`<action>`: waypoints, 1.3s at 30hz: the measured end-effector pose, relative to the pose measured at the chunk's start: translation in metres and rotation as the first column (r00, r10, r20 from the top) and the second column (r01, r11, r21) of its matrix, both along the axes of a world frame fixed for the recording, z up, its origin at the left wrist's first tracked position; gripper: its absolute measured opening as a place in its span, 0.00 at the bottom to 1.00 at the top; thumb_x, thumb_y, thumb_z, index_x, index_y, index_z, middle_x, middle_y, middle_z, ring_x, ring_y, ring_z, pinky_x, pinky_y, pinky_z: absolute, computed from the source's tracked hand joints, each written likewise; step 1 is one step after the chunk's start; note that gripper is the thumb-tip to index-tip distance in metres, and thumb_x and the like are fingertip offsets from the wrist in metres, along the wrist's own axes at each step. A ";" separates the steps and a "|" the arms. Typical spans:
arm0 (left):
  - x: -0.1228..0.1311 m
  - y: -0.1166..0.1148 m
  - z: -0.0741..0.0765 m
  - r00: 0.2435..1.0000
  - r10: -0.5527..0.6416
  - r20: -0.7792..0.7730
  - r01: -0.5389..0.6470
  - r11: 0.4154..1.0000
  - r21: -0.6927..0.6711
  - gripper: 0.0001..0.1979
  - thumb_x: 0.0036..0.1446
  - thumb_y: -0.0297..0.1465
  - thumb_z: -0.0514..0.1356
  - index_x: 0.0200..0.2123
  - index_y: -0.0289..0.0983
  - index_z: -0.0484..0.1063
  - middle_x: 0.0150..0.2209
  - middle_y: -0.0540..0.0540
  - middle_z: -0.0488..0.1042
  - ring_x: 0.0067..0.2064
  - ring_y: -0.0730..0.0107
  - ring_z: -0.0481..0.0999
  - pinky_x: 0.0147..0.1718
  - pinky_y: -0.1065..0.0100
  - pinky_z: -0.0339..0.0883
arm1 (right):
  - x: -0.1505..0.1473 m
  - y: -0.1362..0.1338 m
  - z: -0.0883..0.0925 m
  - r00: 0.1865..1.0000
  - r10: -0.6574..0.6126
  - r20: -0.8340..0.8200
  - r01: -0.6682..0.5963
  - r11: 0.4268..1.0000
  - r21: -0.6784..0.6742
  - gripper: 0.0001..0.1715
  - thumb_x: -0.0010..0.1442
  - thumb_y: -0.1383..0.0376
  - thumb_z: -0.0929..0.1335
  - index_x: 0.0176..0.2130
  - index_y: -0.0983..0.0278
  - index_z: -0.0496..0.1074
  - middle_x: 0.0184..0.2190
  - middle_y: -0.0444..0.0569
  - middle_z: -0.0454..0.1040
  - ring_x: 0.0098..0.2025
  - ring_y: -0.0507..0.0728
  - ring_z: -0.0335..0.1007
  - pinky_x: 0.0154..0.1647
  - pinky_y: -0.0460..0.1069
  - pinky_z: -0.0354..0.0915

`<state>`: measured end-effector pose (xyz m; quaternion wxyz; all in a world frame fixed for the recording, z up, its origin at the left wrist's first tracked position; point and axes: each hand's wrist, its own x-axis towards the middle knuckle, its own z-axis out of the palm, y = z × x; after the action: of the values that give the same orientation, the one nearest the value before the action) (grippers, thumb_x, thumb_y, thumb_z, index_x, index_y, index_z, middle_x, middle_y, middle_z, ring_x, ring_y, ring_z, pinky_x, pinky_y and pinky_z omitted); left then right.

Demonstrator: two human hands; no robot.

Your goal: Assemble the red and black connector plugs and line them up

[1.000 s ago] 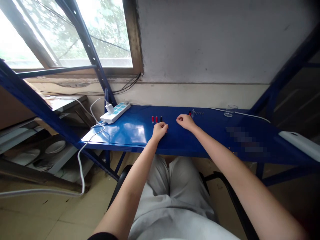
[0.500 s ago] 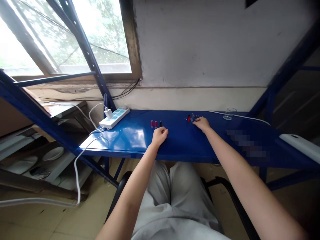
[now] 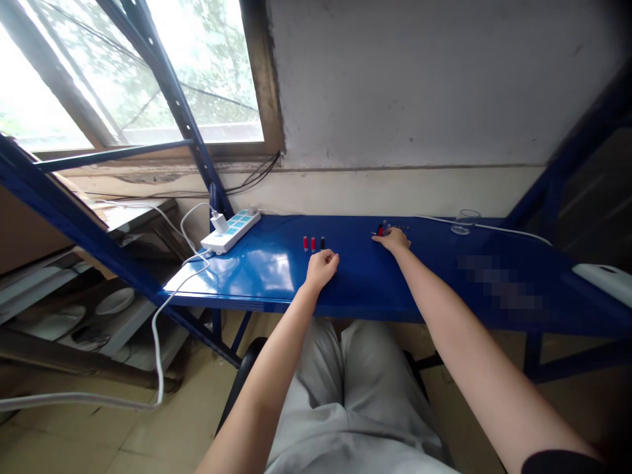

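My left hand (image 3: 322, 266) rests curled in a loose fist on the blue metal shelf (image 3: 261, 270), just in front of three small upright pieces, two red and one black (image 3: 313, 243). My right hand (image 3: 394, 240) reaches farther back, its fingers closed over a small cluster of parts with a red piece (image 3: 380, 230) at its left edge. What the fingers hold is too small to make out. A row of tiny pieces lies just beyond that hand.
A white power strip (image 3: 230, 231) with a plugged charger and white cable sits at the shelf's back left. A clear glass dish (image 3: 463, 222) stands at the back right, with a white object (image 3: 603, 281) at the far right. Blue rack posts frame both sides.
My right hand has moved from beside the left hand back and to the right, onto the cluster of small parts. My left hand has stayed in place.
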<state>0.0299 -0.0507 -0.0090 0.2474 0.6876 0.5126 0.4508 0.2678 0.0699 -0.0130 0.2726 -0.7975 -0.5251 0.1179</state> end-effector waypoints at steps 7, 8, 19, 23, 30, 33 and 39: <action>0.000 0.003 -0.004 1.000 -0.006 -0.018 0.006 1.000 0.012 0.13 0.53 0.35 0.51 0.21 0.35 0.67 0.18 0.51 0.67 0.21 0.76 0.65 0.23 0.74 0.56 | -0.013 -0.002 0.003 0.997 -0.072 0.002 0.072 0.997 0.024 0.23 0.46 0.51 0.70 0.38 0.63 0.73 0.40 0.55 0.74 0.47 0.64 0.67 0.48 0.58 0.56; 0.001 0.003 -0.003 1.000 -0.005 -0.018 0.005 1.000 0.012 0.13 0.53 0.35 0.51 0.21 0.35 0.67 0.18 0.51 0.67 0.21 0.76 0.65 0.23 0.74 0.56 | -0.013 -0.003 0.003 0.997 -0.079 0.008 0.079 0.996 0.035 0.22 0.47 0.51 0.70 0.38 0.63 0.74 0.39 0.55 0.74 0.47 0.63 0.68 0.48 0.58 0.56; 0.001 -0.003 0.005 1.000 -0.006 -0.029 0.006 1.000 -0.003 0.14 0.53 0.34 0.51 0.20 0.35 0.67 0.18 0.50 0.67 0.22 0.76 0.65 0.23 0.74 0.57 | -0.011 -0.005 0.000 0.997 -0.063 0.039 0.061 0.997 0.055 0.14 0.48 0.57 0.69 0.33 0.62 0.73 0.37 0.52 0.75 0.45 0.61 0.69 0.46 0.56 0.59; 0.001 -0.002 0.003 1.000 -0.002 -0.025 0.002 1.000 0.002 0.14 0.53 0.35 0.51 0.20 0.35 0.67 0.18 0.50 0.67 0.22 0.76 0.65 0.23 0.74 0.57 | -0.007 -0.009 0.001 0.999 -0.042 0.029 0.040 0.997 0.066 0.14 0.48 0.56 0.69 0.33 0.62 0.73 0.36 0.52 0.75 0.44 0.60 0.69 0.46 0.55 0.60; 0.000 0.002 -0.002 1.000 0.009 -0.029 -0.009 1.000 0.011 0.14 0.54 0.35 0.51 0.21 0.35 0.67 0.18 0.51 0.67 0.22 0.76 0.65 0.23 0.74 0.56 | 0.011 -0.027 0.003 0.999 0.025 0.040 -0.027 0.999 0.033 0.16 0.47 0.56 0.69 0.34 0.63 0.73 0.37 0.53 0.75 0.44 0.62 0.69 0.43 0.54 0.61; 0.001 0.001 -0.001 0.999 -0.011 -0.052 0.013 0.999 0.032 0.14 0.55 0.36 0.51 0.22 0.35 0.68 0.19 0.50 0.67 0.22 0.76 0.65 0.23 0.74 0.57 | 0.014 -0.041 0.002 0.996 0.086 0.036 -0.087 0.995 0.040 0.15 0.47 0.56 0.69 0.33 0.63 0.72 0.35 0.52 0.75 0.42 0.61 0.70 0.40 0.52 0.62; 0.014 -0.011 0.006 0.978 -0.141 -0.151 0.164 0.974 0.157 0.17 0.58 0.37 0.51 0.48 0.38 0.67 0.29 0.50 0.72 0.24 0.77 0.66 0.28 0.74 0.62 | -0.019 -0.075 0.006 0.938 0.316 0.144 -0.334 0.935 0.120 0.13 0.49 0.56 0.68 0.30 0.63 0.70 0.29 0.49 0.75 0.33 0.56 0.71 0.32 0.47 0.59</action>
<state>0.0435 -0.0615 -0.0027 0.1859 0.7732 0.4343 0.4231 0.2490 -0.0054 -0.0070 0.2731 -0.6837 -0.6726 0.0743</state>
